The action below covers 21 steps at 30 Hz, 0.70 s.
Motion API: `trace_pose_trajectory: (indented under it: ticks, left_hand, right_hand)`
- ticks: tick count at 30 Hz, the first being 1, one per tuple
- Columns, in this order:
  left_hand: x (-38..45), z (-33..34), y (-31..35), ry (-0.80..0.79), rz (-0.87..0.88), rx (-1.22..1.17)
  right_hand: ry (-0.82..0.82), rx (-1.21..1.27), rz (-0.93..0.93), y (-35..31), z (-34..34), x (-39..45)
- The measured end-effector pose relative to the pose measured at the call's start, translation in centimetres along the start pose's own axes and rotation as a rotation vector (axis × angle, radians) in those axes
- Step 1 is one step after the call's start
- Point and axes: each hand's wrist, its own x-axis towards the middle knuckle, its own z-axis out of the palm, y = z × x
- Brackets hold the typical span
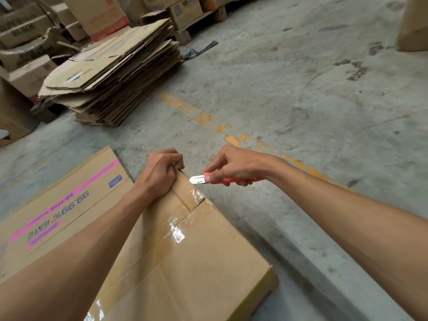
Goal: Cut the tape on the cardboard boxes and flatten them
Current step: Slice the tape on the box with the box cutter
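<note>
A brown cardboard box (pixel 203 251) stands in front of me, its top seam covered by clear shiny tape (pixel 176 230) that is partly split near the far edge. My left hand (pixel 159 172) grips the far top edge of the box, fingers curled over it. My right hand (pixel 234 165) holds a red box cutter (pixel 222 180) with a white tip, just right of the box's far corner and close to the taped seam. The box's left side carries pink stripes and blue print.
A tall stack of flattened cardboard (pixel 115 75) lies on the concrete floor at the upper left. Whole boxes (pixel 27 31) and a wooden pallet (pixel 201 19) stand behind it. A worn yellow line (pixel 208 119) crosses the floor. Another box (pixel 414 26) stands at the upper right.
</note>
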Motion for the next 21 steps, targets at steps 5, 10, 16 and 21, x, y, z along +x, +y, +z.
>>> trace_pose_trajectory:
  ticks: [5,10,16,21]
  left_hand:
    - [0.0,0.2,-0.2,0.001,-0.027,0.020]
    - [0.0,0.3,-0.4,0.018,-0.050,0.059]
    - [0.0,0.6,-0.6,0.060,-0.088,0.101]
    - [0.0,0.6,-0.3,0.050,-0.048,0.189]
  right_hand:
    - [-0.057,-0.061,0.005,-0.5,-0.6,-0.9]
    - [-0.085,-0.162,0.017,-0.8,-0.9,-2.2]
    - [-0.129,-0.093,-0.001,-0.1,-0.5,-4.5]
    - [-0.092,-0.076,-0.022,-0.2,-0.1,-5.1]
